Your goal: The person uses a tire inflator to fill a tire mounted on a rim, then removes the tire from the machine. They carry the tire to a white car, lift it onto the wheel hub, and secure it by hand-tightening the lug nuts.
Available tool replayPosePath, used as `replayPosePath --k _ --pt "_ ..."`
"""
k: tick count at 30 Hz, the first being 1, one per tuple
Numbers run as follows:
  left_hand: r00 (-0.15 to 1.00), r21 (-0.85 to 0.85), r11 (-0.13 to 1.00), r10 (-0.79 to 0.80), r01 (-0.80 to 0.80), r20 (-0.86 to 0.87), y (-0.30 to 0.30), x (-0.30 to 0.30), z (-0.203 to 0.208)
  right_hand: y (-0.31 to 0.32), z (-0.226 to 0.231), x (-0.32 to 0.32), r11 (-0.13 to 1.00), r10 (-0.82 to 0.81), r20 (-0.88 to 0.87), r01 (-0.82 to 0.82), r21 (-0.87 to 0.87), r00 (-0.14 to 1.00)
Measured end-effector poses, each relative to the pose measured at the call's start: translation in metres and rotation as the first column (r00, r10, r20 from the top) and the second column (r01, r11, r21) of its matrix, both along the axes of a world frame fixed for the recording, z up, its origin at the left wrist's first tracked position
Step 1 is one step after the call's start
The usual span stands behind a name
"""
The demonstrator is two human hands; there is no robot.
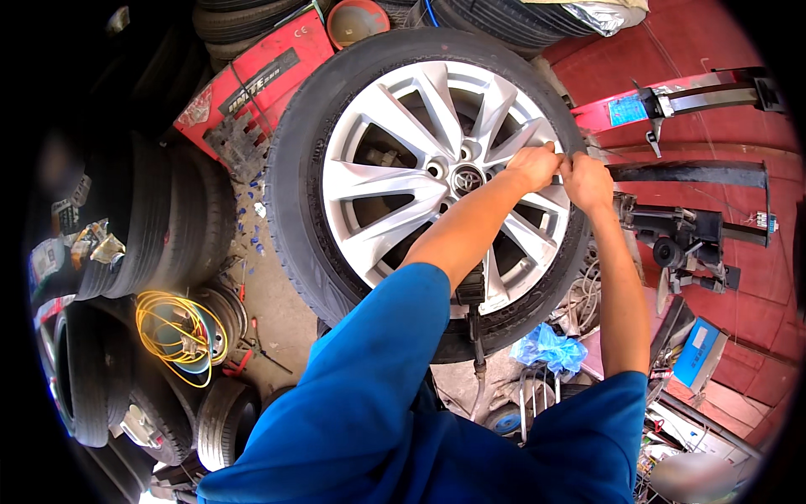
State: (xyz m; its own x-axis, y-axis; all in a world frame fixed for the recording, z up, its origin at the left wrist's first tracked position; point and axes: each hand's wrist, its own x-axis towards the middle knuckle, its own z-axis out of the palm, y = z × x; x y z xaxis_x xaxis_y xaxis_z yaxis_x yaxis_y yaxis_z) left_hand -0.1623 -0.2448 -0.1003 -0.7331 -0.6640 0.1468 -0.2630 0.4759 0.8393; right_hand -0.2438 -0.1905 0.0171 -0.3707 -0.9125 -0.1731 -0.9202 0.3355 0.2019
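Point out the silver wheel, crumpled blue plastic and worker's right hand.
Silver wheel (468,180): head view, on its round center cap.
Crumpled blue plastic (550,348): head view, on its middle.
Right hand (590,181): head view, on its back.

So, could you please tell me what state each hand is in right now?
Left hand: closed, over the silver wheel; anything inside it is hidden.
Right hand: closed, beside the left, by the tire; whether it grips anything cannot be told.
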Motion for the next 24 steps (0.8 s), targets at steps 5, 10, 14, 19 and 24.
replayPosePath --k 5,10,14,19,24 --pt "0.996 0.085 0.995 0.051 -0.056 0.068 -0.004 -0.009 -0.011 -0.007 -0.004 0.011 0.975 -0.21 0.124 0.218 -0.052 0.97" --pt "0.997 -0.02 1.0 -0.019 0.021 0.077 -0.005 -0.001 -0.004 -0.011 0.003 0.004 0.996 -0.072 0.062 0.068 0.064 0.996" --pt "0.999 -0.023 1.0 -0.007 0.008 0.053 -0.003 0.0 -0.001 -0.001 -0.015 -0.003 0.971 -0.198 0.146 0.214 -0.104 0.969" --pt "0.999 -0.056 0.998 0.031 -0.029 0.029 -0.006 -0.004 -0.003 -0.013 0.01 0.004 0.967 -0.253 0.168 0.255 0.006 0.953" --pt "0.998 -0.026 1.0 -0.007 0.005 -0.062 -0.011 -0.025 -0.015 0.031 0.052 -0.017 0.937 -0.184 0.316 0.264 -0.229 0.931"
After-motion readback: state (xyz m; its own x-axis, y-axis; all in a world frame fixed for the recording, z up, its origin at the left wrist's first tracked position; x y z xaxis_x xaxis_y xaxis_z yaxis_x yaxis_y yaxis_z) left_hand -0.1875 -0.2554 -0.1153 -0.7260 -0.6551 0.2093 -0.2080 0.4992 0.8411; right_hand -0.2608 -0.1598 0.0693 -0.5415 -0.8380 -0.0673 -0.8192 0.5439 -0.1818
